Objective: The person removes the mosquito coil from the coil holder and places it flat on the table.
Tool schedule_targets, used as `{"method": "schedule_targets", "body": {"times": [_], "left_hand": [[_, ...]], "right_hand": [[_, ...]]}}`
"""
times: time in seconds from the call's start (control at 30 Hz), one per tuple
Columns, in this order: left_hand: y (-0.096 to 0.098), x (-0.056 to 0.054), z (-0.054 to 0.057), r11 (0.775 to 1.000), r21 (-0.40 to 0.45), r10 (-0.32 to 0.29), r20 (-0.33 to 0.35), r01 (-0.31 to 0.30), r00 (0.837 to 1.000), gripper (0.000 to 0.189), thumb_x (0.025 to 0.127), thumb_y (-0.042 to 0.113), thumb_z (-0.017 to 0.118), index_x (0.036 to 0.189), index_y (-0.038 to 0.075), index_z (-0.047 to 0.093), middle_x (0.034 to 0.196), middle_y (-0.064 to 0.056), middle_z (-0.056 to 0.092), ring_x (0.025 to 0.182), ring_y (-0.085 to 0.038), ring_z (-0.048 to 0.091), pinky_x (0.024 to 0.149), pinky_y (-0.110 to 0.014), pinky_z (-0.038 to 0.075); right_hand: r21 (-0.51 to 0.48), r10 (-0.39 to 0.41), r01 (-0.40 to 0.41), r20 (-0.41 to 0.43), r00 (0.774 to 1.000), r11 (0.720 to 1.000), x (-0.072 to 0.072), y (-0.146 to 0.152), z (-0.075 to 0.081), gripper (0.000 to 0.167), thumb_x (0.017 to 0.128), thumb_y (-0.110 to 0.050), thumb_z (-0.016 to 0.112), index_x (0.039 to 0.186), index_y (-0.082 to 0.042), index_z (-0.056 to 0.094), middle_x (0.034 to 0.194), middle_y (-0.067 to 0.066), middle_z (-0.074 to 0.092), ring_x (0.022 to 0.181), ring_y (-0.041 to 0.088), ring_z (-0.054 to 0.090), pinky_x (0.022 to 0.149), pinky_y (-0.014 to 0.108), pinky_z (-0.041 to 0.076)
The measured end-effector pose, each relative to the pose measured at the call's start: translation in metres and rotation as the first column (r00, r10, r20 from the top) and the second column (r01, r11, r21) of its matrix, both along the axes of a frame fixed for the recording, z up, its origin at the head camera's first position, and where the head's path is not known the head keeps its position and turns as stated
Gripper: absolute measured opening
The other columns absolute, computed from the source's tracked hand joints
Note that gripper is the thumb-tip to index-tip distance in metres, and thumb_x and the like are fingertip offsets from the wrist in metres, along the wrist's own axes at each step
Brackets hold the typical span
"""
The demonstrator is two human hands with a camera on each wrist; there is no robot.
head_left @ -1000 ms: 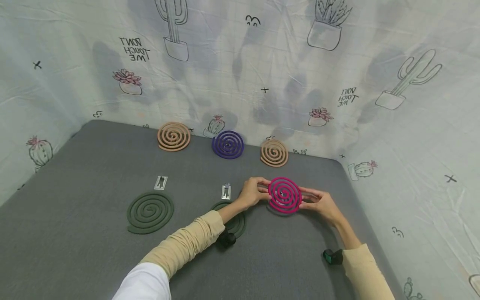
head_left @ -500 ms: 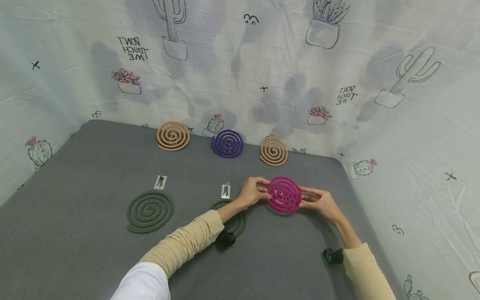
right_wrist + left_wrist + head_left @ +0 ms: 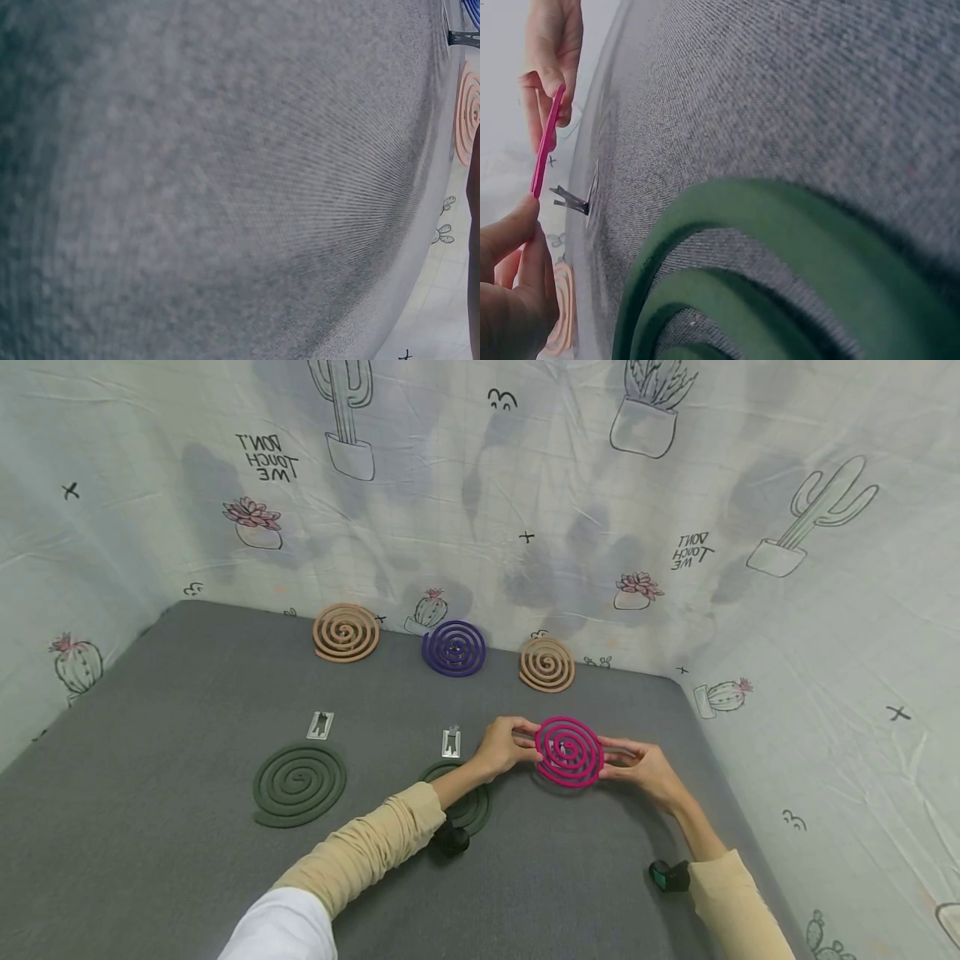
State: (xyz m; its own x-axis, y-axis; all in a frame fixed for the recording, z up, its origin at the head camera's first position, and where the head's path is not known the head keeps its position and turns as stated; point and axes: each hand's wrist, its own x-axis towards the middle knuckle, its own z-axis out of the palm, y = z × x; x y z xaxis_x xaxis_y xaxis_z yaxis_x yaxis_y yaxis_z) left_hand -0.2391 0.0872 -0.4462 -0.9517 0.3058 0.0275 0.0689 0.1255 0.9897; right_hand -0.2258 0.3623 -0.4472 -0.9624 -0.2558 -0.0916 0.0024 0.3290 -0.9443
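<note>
A pink mosquito coil (image 3: 559, 723) is held up between both hands in the head view, its flat spiral tilted toward the camera. My left hand (image 3: 504, 747) pinches its left rim between thumb and fingers. At the opposite rim, my right hand (image 3: 643, 772) pinches it the same way. Below the coil, apart from it in the left wrist view, a metal coil stand (image 3: 571, 201) has its prongs raised from the table. A green coil (image 3: 480, 802) lies flat under my left forearm, partly hidden. The right wrist view shows mostly grey cloth, with a dark sliver, perhaps of my hand, at its edge.
Along the back are a tan coil (image 3: 347, 633), a purple coil (image 3: 454, 648) and another tan coil (image 3: 547, 665). Two metal stands (image 3: 320, 725) (image 3: 451, 743) sit mid-table; another green coil (image 3: 300, 785) lies left. A cactus-print curtain (image 3: 450, 510) hangs behind the grey table (image 3: 150, 827).
</note>
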Motion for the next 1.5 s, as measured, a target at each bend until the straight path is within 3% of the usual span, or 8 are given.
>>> {"method": "schedule_targets", "body": {"times": [0.17, 0.63, 1.07, 1.5], "left_hand": [[-0.002, 0.001, 0.000, 1.000, 0.020, -0.015, 0.000, 0.015, 1.000, 0.042, 0.070, -0.010, 0.077, 0.110, -0.008, 0.065, 0.111, -0.021, 0.067, 0.092, -0.029, 0.070, 0.070, -0.026, 0.059], [-0.005, 0.007, 0.003, 0.999, 0.014, -0.034, -0.017, 0.034, 0.999, 0.042, 0.068, -0.011, 0.078, 0.108, -0.009, 0.065, 0.111, -0.021, 0.066, 0.089, -0.030, 0.070, 0.069, -0.026, 0.059], [-0.004, 0.011, 0.005, 0.999, 0.013, -0.040, 0.011, 0.040, 0.999, 0.041, 0.067, -0.012, 0.078, 0.106, -0.010, 0.064, 0.108, -0.022, 0.065, 0.087, -0.030, 0.070, 0.068, -0.025, 0.059], [-0.004, 0.017, 0.007, 0.998, 0.020, -0.055, 0.049, 0.054, 0.997, 0.042, 0.068, -0.012, 0.077, 0.107, -0.010, 0.064, 0.108, -0.022, 0.065, 0.087, -0.030, 0.070, 0.069, -0.025, 0.059]], "right_hand": [[0.001, -0.007, 0.007, 0.026, 1.000, 1.000, 0.001, -0.001, 0.001, 0.065, 0.072, -0.001, 0.079, 0.130, 0.010, 0.052, 0.114, -0.012, 0.067, 0.097, 0.004, 0.067, 0.078, 0.026, 0.058], [-0.048, 0.026, -0.024, 0.033, 0.999, 0.999, 0.006, -0.001, 0.002, 0.064, 0.072, 0.003, 0.077, 0.129, 0.013, 0.050, 0.110, -0.013, 0.069, 0.096, 0.005, 0.067, 0.077, 0.026, 0.058], [-0.031, 0.016, -0.015, 0.033, 0.999, 0.999, 0.010, 0.000, -0.001, 0.063, 0.072, 0.002, 0.078, 0.129, 0.012, 0.051, 0.111, -0.015, 0.068, 0.098, 0.005, 0.066, 0.079, 0.026, 0.058], [-0.051, 0.058, -0.057, 0.020, 0.998, 0.997, 0.015, 0.003, -0.003, 0.063, 0.073, 0.004, 0.076, 0.129, 0.015, 0.049, 0.114, -0.011, 0.068, 0.096, 0.004, 0.066, 0.077, 0.024, 0.058]]}}
